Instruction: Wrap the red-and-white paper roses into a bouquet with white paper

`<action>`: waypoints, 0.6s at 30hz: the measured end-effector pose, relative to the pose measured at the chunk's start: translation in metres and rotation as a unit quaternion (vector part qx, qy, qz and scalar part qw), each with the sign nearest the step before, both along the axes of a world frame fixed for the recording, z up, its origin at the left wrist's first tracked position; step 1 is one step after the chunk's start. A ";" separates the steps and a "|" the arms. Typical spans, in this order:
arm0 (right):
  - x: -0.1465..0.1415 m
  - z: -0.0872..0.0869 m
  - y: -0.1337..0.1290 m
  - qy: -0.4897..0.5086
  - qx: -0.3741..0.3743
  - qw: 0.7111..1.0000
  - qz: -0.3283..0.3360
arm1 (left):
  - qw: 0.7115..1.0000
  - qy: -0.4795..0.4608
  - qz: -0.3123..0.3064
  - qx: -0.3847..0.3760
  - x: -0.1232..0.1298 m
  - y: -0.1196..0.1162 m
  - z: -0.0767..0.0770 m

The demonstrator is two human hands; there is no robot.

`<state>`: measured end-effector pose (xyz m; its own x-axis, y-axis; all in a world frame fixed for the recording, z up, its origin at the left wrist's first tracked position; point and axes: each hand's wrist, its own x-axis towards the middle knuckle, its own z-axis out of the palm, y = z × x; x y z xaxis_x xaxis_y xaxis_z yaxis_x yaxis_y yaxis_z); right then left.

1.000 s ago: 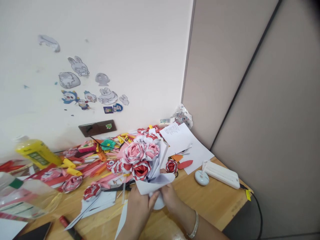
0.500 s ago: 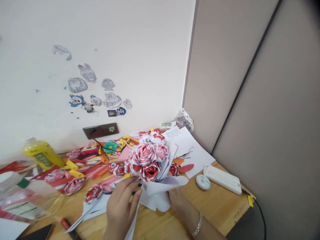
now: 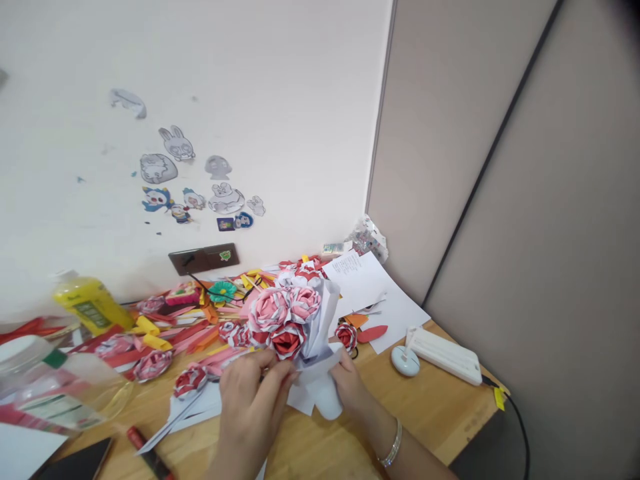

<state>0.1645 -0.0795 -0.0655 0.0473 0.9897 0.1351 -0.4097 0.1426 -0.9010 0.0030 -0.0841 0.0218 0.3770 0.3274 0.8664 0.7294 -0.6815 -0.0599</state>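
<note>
A bouquet of paper roses [image 3: 270,309], pink, red and white, stands at the middle of the desk, partly wrapped in white paper [image 3: 320,380]. My right hand [image 3: 350,380], with a sparkling bracelet on the wrist, grips the wrapping paper from the right side. On the left, my left hand [image 3: 257,393] has its thumb and fingers pinched together at the lower edge of the bouquet, just under the red rose [image 3: 287,340]. What those fingertips pinch is hidden. The bouquet's stems are out of sight inside the paper.
Loose paper roses [image 3: 190,381] and coloured strips lie to the left. A yellow bottle [image 3: 93,303], a clear jar [image 3: 55,387], a red-capped marker [image 3: 150,453] and a dark phone-like slab [image 3: 80,460] stand or lie there too. At right are a white power strip [image 3: 445,357] and a round pale-blue object [image 3: 405,361].
My left hand's fingers have closed from a spread pose into a pinch by the bouquet. The bouquet has shifted slightly left, and the paper on its right stands more upright.
</note>
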 end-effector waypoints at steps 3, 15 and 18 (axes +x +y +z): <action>0.001 -0.006 0.001 -0.003 0.006 1.000 -0.002 | 1.000 0.001 -0.026 -0.004 -0.002 -0.001 0.003; 0.004 -0.004 -0.003 0.038 -0.020 0.999 0.017 | 0.971 -0.064 -0.118 -0.196 -0.010 -0.002 0.003; 0.003 -0.004 -0.005 0.055 -0.018 0.998 0.027 | 0.969 -0.079 -0.121 -0.199 -0.011 0.000 0.005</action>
<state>0.1675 -0.0842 -0.0699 0.0054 0.9953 0.0970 -0.5126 0.0860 -0.8543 -0.0082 -0.0846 0.0272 0.3576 0.5652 0.7434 0.5239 -0.7804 0.3414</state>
